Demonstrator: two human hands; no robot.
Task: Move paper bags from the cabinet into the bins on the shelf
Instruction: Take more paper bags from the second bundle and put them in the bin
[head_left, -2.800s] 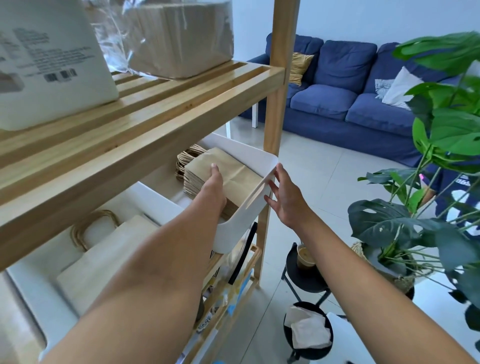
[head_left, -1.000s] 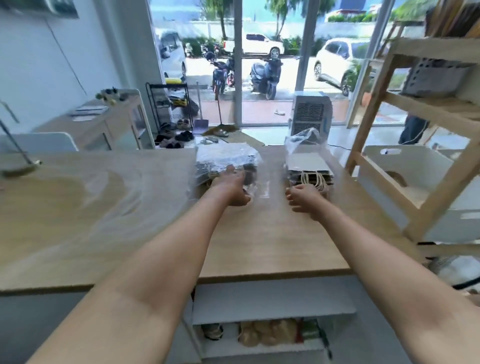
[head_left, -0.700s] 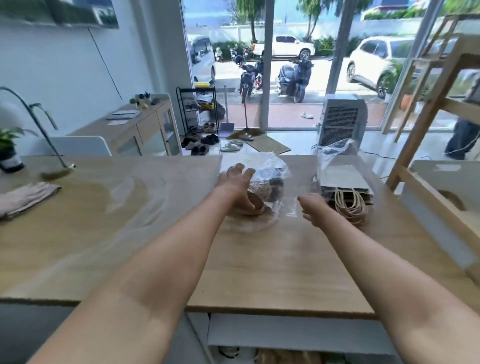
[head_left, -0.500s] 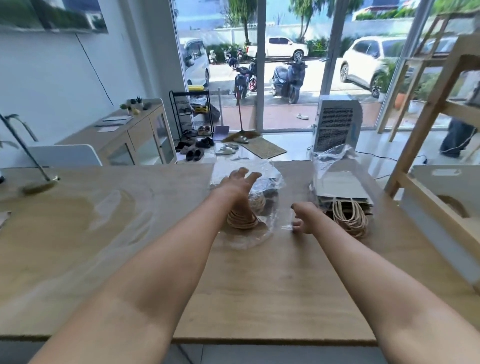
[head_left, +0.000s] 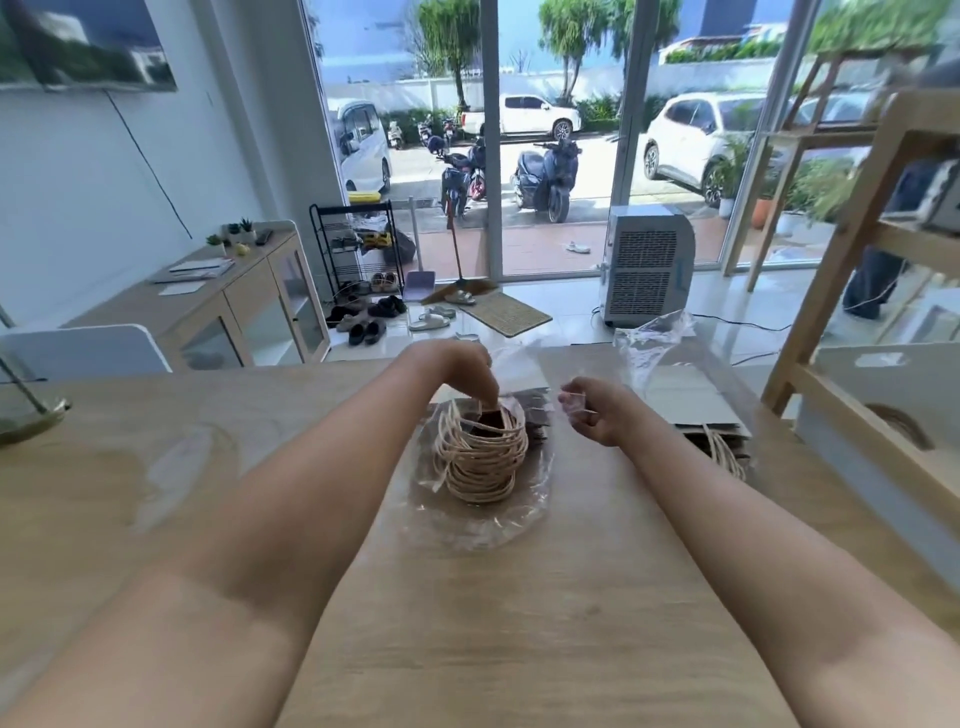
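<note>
Centrally, bag stack (head_left: 485, 452) (tabletop (head_left: 519, 623) around)

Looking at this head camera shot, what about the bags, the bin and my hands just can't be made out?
- Bundle of dark paper bags, head view: the clear plastic wrap and the rope handles hide the bag count.
- Left hand: fingertips dip among the handles, so its grip is unclear.
- White bin: shelf rail and frame edge hide its contents.
- Second bundle: right forearm covers part.
</note>
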